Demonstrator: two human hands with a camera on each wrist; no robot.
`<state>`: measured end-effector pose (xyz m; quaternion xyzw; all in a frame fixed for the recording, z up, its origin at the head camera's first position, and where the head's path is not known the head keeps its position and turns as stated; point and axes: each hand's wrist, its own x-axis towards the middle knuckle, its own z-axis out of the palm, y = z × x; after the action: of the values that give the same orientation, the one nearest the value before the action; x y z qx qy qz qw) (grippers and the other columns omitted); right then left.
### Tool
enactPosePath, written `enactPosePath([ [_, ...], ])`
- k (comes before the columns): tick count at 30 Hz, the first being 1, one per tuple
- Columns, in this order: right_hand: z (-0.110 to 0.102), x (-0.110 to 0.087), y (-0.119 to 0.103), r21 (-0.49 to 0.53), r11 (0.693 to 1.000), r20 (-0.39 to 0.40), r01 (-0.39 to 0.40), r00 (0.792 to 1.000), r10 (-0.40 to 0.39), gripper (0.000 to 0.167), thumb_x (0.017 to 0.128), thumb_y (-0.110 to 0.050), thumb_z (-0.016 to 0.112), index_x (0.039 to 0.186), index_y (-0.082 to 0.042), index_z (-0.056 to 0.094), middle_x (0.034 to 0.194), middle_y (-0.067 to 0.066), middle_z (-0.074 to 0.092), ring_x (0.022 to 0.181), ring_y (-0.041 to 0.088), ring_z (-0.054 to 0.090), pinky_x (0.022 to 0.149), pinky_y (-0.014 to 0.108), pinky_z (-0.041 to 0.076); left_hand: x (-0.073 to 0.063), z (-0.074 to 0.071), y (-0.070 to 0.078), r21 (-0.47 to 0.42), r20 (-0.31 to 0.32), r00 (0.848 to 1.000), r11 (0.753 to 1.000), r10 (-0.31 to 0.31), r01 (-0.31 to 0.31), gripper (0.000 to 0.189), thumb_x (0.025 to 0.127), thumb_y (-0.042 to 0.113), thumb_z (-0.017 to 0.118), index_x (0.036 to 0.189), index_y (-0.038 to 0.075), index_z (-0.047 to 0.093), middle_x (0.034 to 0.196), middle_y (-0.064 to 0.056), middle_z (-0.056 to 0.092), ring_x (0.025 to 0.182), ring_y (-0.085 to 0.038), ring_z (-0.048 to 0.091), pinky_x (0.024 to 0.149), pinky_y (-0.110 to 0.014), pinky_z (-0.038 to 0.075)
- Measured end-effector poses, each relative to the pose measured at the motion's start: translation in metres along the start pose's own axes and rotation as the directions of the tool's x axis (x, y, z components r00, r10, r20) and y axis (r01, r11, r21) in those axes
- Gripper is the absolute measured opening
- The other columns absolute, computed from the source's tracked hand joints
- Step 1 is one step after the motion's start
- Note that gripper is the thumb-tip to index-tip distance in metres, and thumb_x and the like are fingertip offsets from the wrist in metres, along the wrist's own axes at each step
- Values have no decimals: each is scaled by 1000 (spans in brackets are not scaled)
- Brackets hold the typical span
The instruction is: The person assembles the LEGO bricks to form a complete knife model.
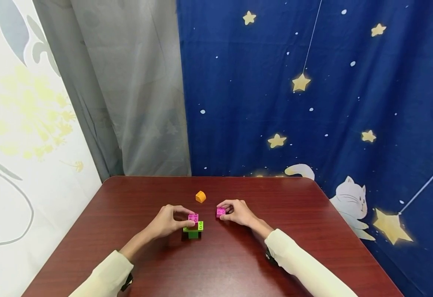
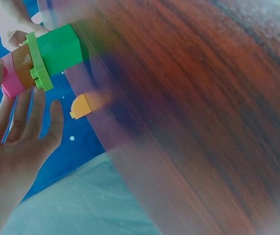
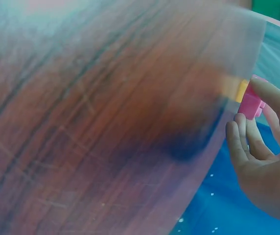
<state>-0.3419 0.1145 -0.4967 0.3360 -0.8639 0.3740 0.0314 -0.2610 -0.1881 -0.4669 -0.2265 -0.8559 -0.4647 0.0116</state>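
Note:
In the head view my left hand (image 1: 168, 221) pinches a pink brick (image 1: 193, 217) between thumb and fingers. This brick tops a small stack; the left wrist view shows an orange-brown brick (image 2: 22, 59) under it, then a light green plate (image 2: 38, 62) and a green block (image 2: 60, 49) at the bottom. My right hand (image 1: 240, 212), to the right of the stack, pinches a second pink brick (image 3: 252, 99) by its sides. Its studs face up in the head view. Behind and between the hands lies a yellow-orange curved brick (image 1: 200, 196).
The dark red-brown wooden table (image 1: 223, 264) has a glossy top and rounded far corners. Beyond its far edge hang a grey curtain (image 1: 145, 90) and a blue star-patterned curtain (image 1: 238, 95). A white patterned curtain (image 1: 27, 136) hangs at the left.

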Motion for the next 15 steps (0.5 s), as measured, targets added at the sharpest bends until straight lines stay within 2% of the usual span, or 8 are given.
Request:
enactPosePath([
  [7,-8,0,-15,-4,1000,9,-9,1000,9,37,83,-10,89,118,-8,77,103,8,78,88,17,74,81,34,61,-1,1,0,1,-13,1000,1000,19,-19,29,86,28,88,110,15,80,100,0,77,86,-13,76,74,-25,60],
  [15,-13,3,-41,8,1000,23,16,1000,-16,37,85,-12,88,120,-9,76,106,7,78,92,16,74,83,31,60,-1,1,-1,-5,-16,999,999,43,-43,30,85,27,88,111,12,80,102,-4,77,86,-15,76,74,-23,60],
])
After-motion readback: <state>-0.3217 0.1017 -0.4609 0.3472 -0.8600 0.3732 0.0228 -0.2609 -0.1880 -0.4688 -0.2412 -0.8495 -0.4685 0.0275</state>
